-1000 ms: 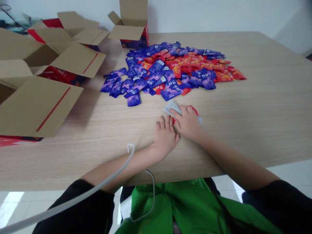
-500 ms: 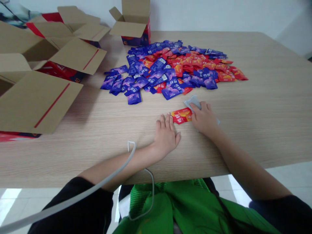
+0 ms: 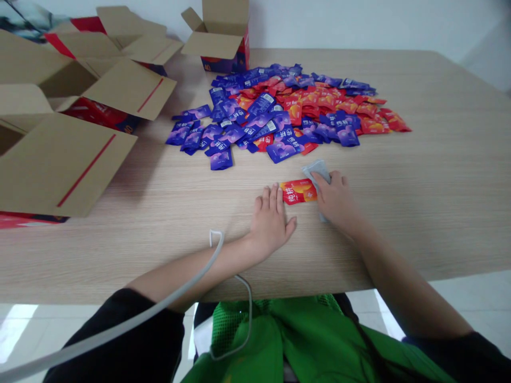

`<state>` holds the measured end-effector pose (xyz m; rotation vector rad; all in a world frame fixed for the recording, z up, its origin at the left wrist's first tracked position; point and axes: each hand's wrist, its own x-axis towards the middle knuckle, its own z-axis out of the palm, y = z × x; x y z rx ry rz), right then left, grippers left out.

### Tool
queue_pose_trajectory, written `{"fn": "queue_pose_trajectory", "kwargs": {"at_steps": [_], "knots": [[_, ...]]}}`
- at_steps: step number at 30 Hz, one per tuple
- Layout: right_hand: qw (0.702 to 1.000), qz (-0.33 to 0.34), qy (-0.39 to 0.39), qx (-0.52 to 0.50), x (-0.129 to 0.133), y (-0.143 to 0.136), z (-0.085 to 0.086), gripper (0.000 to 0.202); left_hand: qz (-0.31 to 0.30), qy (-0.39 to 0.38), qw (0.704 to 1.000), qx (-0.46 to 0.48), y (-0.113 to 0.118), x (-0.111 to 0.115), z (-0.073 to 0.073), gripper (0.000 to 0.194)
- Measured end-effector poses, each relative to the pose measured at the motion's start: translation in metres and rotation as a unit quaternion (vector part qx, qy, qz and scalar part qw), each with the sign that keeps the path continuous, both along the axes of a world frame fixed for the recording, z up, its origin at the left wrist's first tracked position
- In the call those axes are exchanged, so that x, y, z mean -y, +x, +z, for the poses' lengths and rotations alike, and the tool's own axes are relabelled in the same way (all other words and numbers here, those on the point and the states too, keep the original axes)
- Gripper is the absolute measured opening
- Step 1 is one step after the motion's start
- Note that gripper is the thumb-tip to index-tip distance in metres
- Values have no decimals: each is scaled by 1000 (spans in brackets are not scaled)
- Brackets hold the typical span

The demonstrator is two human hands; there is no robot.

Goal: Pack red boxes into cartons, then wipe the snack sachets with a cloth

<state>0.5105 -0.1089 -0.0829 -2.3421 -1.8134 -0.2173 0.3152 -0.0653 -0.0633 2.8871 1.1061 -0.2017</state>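
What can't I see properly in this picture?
All in the head view:
- Front-left box: inside mostly cut off by the left edge.
- Lone red packet: right end hidden by the grey cloth and right hand.
- Pile: bottom packets covered by others.
- Small print there: too tiny.

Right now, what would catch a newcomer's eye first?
Probably the big heap of purple and red packets across the middle of the table. Nearer the person, a lone red packet lies between the two hands, the right hand holding a pale cloth.
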Motion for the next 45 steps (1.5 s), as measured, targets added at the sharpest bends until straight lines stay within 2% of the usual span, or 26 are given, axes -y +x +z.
{"fn": "queue_pose_trajectory", "kwargs": {"at_steps": [4,8,10,12,14,16,19,25,29,33,36,38,41,43,45], "knots": [[998,-11,9,-60,2,7,5,57,3,-5,1000,-5,1,-1,2,82],[993,-34,73,-85,4,1,23,63,1,-7,1000,-10,1,0,4,82],[992,0,94,-84,3,-14,30,62,2,-6,1000,-11,1,0,6,81],[992,64,73,-80,0,-33,30,59,7,-4,1000,-13,2,1,8,80],[991,121,31,-58,-4,-49,24,54,4,-5,1000,-19,3,0,9,79],[990,142,1,-29,-6,-57,15,51,-3,-6,1000,-25,3,0,10,77],[994,112,-9,1,-3,-53,6,53,-2,-1,1000,-28,4,-1,10,79],[999,-19,-26,34,15,-19,5,55,8,-5,999,-34,5,-1,9,81],[998,-41,-27,51,24,4,-2,55,4,-5,999,-36,5,-1,9,81],[999,-4,-30,34,25,24,-2,56,1,-4,1000,-31,5,-1,9,80],[1000,14,6,-15,21,27,12,58,2,-3,1000,-26,4,-1,9,80],[997,42,38,-44,18,19,23,57,2,-4,1000,-20,4,-1,8,80],[985,148,33,-87,15,-4,32,56,0,-1,1000,-13,3,-1,7,79],[973,209,10,-99,16,-16,29,55,-4,2,1000,-13,3,-1,7,77],[968,230,-3,-95,19,-20,21,55,-9,2,1000,-15,3,-2,7,76]]}}
